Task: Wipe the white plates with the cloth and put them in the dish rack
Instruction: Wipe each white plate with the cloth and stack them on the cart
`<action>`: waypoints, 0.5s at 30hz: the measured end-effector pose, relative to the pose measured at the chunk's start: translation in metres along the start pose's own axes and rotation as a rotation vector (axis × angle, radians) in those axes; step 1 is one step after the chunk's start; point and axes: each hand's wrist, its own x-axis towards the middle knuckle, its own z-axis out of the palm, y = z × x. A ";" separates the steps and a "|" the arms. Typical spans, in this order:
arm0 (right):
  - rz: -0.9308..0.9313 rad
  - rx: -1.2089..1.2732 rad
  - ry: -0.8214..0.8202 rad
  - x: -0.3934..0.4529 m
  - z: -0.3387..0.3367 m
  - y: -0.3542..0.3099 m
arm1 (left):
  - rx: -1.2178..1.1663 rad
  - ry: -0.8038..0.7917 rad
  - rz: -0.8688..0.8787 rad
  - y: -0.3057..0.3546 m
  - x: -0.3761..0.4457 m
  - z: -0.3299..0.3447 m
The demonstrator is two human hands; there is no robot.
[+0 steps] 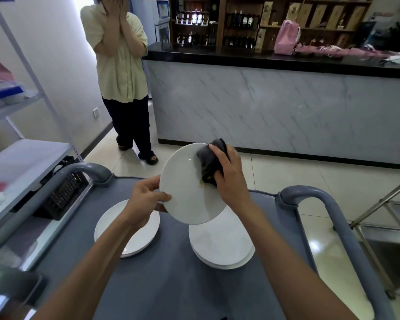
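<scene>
I hold a white plate [185, 181] tilted up above a grey cart. My left hand [146, 199] pinches its left rim, thumb on the face and fingers behind. My right hand [229, 179] grips a bunched dark grey cloth [209, 161] and presses it on the plate's upper right part. A small yellowish smear shows on the plate just under the cloth. Two stacks of white plates lie on the cart below: one on the left [134, 241], one on the right [219, 243].
The grey cart top [171, 285] has raised grey handles at left [79, 172] and right [314, 197]. A black crate [62, 192] sits on a shelf at left. A person [123, 77] stands ahead beside a marble-fronted counter [275, 112]. A metal stand [383, 227] is at right.
</scene>
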 end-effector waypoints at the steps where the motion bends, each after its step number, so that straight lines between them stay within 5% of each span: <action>1: -0.003 -0.001 0.003 0.000 -0.002 0.000 | 0.000 0.000 0.014 0.000 0.000 -0.001; 15: 0.066 0.135 0.084 -0.008 -0.017 -0.008 | 0.091 -0.039 0.034 -0.001 -0.001 -0.017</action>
